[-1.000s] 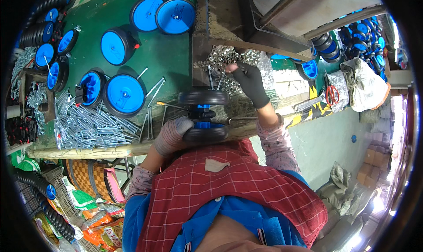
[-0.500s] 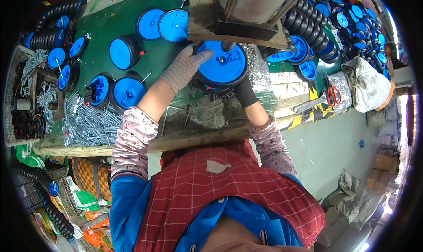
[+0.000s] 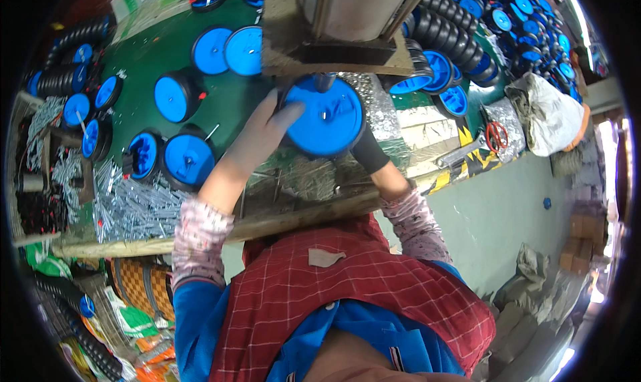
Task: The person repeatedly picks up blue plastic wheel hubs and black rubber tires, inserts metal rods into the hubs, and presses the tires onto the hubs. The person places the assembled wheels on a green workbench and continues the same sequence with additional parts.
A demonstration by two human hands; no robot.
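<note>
A red checked apron (image 3: pixel 314 282) fills the lower centre of the frame, with a checkered bag (image 3: pixel 140 285) at lower left; beyond the apron, the wooden front edge of the bench (image 3: pixel 300 220) crosses the middle of the frame. The left hand (image 3: pixel 264 131), in a pale glove and slightly blurred, is clamped on the left side of a blue wheel (image 3: pixel 325 125), its thumb lying over the blue face; the right hand (image 3: pixel 369 151), in a dark glove, is at the wheel's lower right rim, its fingers tucked out of sight behind the tyre, so I cannot tell whether they are closed. The wheel is at the centre of the frame, its face turned up toward the camera; a short metal rod (image 3: pixel 325 83) stands over its upper edge, and whether the two touch is unclear.

Left of the hands lies a heap of long bolts (image 3: pixel 137 208), with two wheels (image 3: pixel 189 160) just above it; on the right side are red-handled scissors (image 3: pixel 496 136) and a white sack (image 3: pixel 544 115); small nuts (image 3: pixel 364 88) lie beside the held wheel; farther off, a machine (image 3: pixel 357 11) stands at upper centre, and many wheels are piled at upper right.
</note>
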